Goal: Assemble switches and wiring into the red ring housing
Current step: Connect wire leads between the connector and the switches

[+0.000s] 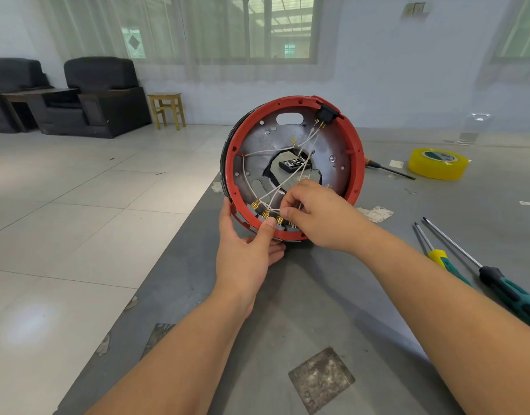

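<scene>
Two hands work the red ring housing (pixel 355 163), tilted on edge on the grey table (pixel 287 295). My left hand (pixel 245 250) grips its lower rim, thumb by the gold terminals (pixel 266 212); my right hand (pixel 320 217) pinches the white wires (pixel 275 151). One black switch (pixel 326 113) sits top right. Two screwdrivers (pixel 503 283) and one yellow tape roll (pixel 437 163) lie further right; its label is unreadable.

No text could be read anywhere; the printed label on the yellow tape roll (pixel 438 163), at two o'clock on the worktop (pixel 287 310), was too blurred.
</scene>
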A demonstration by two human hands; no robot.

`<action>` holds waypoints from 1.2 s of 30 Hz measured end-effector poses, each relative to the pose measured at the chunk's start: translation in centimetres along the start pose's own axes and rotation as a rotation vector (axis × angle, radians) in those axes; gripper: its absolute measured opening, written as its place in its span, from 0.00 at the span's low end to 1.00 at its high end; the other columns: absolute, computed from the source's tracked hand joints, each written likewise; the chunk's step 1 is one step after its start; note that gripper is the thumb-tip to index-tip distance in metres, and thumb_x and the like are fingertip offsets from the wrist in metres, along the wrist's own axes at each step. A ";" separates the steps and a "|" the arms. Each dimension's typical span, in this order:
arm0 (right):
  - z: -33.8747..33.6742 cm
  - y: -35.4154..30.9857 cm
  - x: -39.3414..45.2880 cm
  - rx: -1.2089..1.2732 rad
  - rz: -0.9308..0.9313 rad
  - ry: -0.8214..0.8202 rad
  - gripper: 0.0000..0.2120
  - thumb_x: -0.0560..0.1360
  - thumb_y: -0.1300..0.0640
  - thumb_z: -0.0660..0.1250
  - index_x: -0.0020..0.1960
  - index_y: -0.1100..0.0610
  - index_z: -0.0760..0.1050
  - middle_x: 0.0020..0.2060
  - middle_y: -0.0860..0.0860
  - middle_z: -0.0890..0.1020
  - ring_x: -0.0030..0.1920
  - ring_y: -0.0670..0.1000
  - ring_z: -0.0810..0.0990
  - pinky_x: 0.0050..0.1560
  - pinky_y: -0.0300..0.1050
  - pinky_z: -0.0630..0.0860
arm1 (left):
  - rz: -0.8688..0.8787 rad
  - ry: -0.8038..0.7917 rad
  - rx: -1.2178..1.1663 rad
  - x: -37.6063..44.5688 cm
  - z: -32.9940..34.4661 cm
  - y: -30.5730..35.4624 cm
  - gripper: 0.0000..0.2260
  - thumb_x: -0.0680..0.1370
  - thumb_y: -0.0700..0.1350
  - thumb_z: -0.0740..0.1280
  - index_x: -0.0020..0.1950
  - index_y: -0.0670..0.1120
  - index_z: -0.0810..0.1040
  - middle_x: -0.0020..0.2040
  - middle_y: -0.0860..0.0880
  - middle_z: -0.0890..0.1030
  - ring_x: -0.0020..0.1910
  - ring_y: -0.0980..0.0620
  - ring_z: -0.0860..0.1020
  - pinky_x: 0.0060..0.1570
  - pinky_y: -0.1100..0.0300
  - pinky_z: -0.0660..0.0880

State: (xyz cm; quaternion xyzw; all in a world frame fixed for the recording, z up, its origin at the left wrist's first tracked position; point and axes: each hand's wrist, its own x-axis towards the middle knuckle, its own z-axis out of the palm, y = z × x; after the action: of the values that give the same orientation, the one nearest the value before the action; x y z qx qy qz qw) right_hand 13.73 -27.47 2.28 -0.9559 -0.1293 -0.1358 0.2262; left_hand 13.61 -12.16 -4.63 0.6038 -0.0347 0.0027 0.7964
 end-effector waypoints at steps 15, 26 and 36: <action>-0.1 0.6 0.4 0.045 0.013 -0.003 0.06 0.84 0.53 0.63 0.49 0.51 0.76 0.46 0.45 0.75 0.44 0.44 0.77 0.42 0.37 0.67 | 0.000 0.006 0.035 0.3 -0.1 -0.4 0.37 0.81 0.48 0.74 0.81 0.69 0.56 0.53 0.43 0.87 0.46 0.44 0.89 0.55 0.44 0.85; 0.1 1.0 0.4 0.036 -0.001 0.039 0.06 0.82 0.52 0.67 0.49 0.52 0.80 0.45 0.43 0.75 0.43 0.41 0.75 0.42 0.33 0.67 | -0.004 0.003 0.040 0.3 0.0 -0.3 0.37 0.81 0.48 0.74 0.81 0.69 0.56 0.56 0.43 0.87 0.47 0.44 0.89 0.55 0.43 0.85; -0.3 0.7 0.2 0.017 -0.015 0.017 0.04 0.81 0.52 0.68 0.49 0.51 0.81 0.47 0.46 0.76 0.45 0.42 0.74 0.43 0.32 0.66 | 0.001 0.012 0.041 0.1 0.0 -0.1 0.36 0.81 0.48 0.74 0.81 0.67 0.57 0.53 0.44 0.87 0.46 0.44 0.89 0.55 0.43 0.85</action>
State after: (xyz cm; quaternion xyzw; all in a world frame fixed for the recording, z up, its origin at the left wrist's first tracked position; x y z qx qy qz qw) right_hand 14.08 -28.15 2.28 -0.9517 -0.1359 -0.1447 0.2343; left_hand 13.70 -12.25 -4.74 0.6199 -0.0302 0.0074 0.7841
